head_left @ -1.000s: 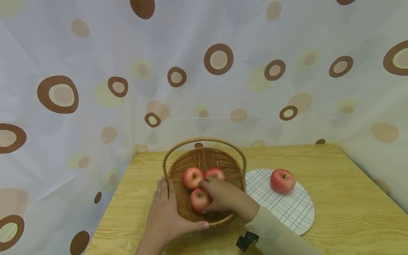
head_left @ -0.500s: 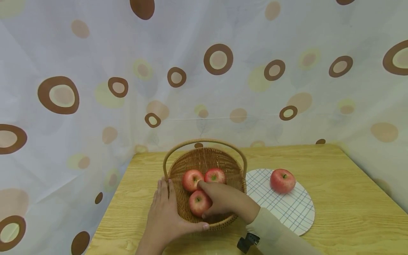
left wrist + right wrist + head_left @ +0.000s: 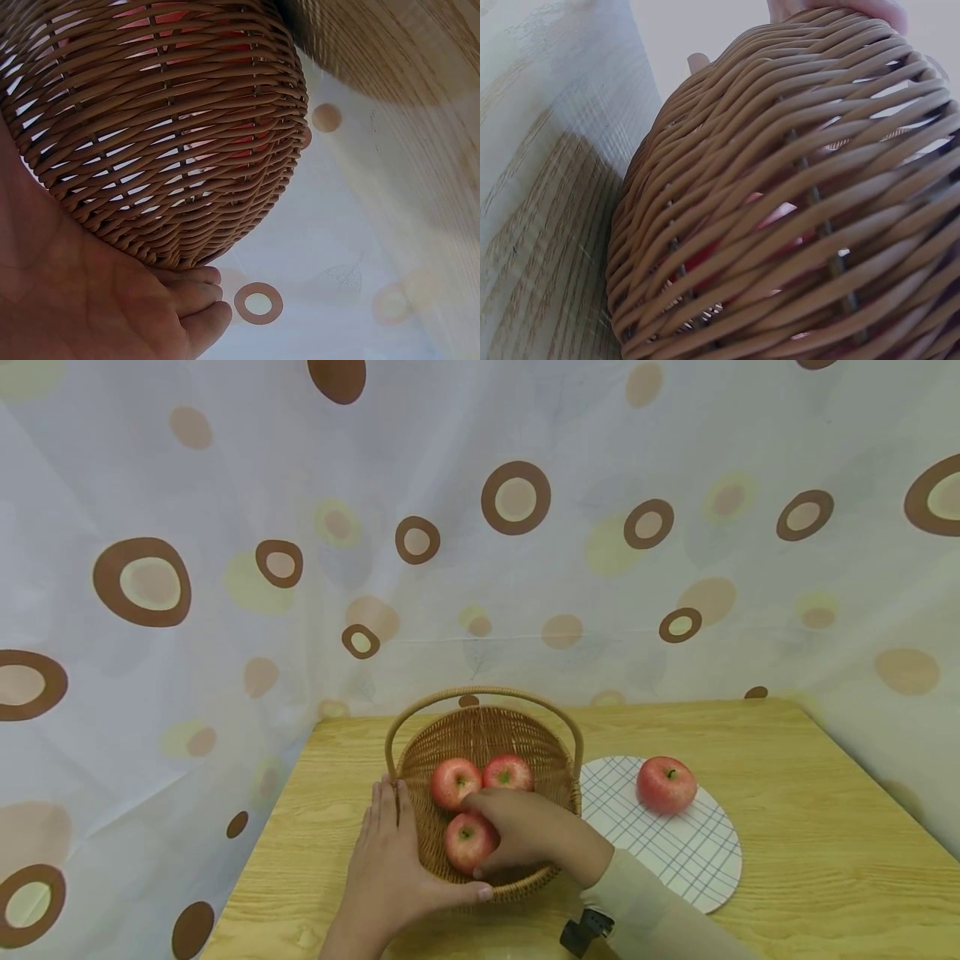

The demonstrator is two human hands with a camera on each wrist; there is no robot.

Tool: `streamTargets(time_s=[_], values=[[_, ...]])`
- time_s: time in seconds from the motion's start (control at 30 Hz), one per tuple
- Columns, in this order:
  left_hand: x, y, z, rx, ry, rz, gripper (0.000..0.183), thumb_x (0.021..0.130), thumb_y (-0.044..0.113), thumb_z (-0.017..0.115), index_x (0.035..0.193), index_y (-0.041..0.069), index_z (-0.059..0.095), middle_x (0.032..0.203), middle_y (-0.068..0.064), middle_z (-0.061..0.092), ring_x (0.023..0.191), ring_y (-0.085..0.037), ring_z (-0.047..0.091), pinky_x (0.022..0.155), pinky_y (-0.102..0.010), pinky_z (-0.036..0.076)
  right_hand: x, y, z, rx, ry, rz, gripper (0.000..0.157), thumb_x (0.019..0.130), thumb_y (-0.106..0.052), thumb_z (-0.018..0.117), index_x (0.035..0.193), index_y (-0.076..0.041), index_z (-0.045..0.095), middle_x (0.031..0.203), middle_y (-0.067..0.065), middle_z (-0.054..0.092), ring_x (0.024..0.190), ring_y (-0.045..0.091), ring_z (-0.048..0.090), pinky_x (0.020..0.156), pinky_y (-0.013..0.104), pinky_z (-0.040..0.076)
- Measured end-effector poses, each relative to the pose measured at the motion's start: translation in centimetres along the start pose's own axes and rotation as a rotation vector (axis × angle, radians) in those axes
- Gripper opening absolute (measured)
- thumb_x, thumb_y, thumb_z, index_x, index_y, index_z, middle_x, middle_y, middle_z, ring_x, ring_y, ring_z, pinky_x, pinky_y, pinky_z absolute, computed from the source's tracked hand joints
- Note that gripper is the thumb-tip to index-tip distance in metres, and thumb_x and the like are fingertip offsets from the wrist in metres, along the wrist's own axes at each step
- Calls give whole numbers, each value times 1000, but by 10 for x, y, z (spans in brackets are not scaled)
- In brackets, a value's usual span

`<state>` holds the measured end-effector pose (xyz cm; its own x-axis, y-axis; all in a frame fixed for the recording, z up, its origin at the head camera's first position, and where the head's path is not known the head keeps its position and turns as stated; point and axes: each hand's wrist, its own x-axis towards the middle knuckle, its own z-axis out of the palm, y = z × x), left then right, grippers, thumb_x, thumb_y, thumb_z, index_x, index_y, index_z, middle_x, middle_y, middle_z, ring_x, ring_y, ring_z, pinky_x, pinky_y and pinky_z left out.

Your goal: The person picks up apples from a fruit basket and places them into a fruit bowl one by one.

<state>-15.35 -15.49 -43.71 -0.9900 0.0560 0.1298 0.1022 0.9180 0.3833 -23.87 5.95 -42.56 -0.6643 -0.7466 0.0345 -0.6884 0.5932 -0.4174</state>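
In the head view, a brown wicker basket (image 3: 480, 727) with an arched handle holds three red apples. My right hand (image 3: 528, 827) reaches in over the right side and grips the front apple (image 3: 467, 843), thumb at its near side and fingers at its far side. Behind it sit the left apple (image 3: 454, 782) and the right apple (image 3: 506, 770), the latter partly covered by my hand. My left hand (image 3: 393, 864) rests against the basket's left side, fingers straight along it and thumb spread along the front rim. The left wrist view shows its palm (image 3: 82, 300) against the weave.
Right of the basket, a white checked placemat (image 3: 697, 864) lies on the wooden table (image 3: 810, 827) with another apple (image 3: 666, 786) on it. A spotted curtain (image 3: 562, 585) hangs behind. The basket's handle (image 3: 480, 690) arches over the far side.
My right hand has drawn slightly nearer with the front apple, parting it a little from the others and uncovering more of the back right apple. My left hand stays on the basket.
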Motion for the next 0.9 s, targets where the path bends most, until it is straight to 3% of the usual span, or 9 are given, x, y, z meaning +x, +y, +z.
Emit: streamTargets(time_s=[0.3,0.73,0.9], values=[[1,-2,-1,3,-7,2,171,51,106,66,166,-7,7,175,-29,-4,164,-41,-7,132,-60,14,-1,1,-1,-30,49,-46,69,73,-39,96,134,-20,70,120,-13,72,106,4,68,91,32,60],[0,0,-1,-18,-21,-6,172,50,105,67,166,-7,8,175,-27,-6,164,-40,-9,132,-61,14,-14,-2,-7,-16,122,-79,73,77,-38,92,143,-20,68,137,-8,71,118,13,69,92,36,62],[-1,0,-2,-17,-20,-10,171,51,104,68,166,-7,7,175,-27,-6,164,-40,-10,132,-61,13,-20,-2,-9,-5,196,-104,74,75,-36,94,142,-17,67,138,-1,70,124,19,67,95,39,62]])
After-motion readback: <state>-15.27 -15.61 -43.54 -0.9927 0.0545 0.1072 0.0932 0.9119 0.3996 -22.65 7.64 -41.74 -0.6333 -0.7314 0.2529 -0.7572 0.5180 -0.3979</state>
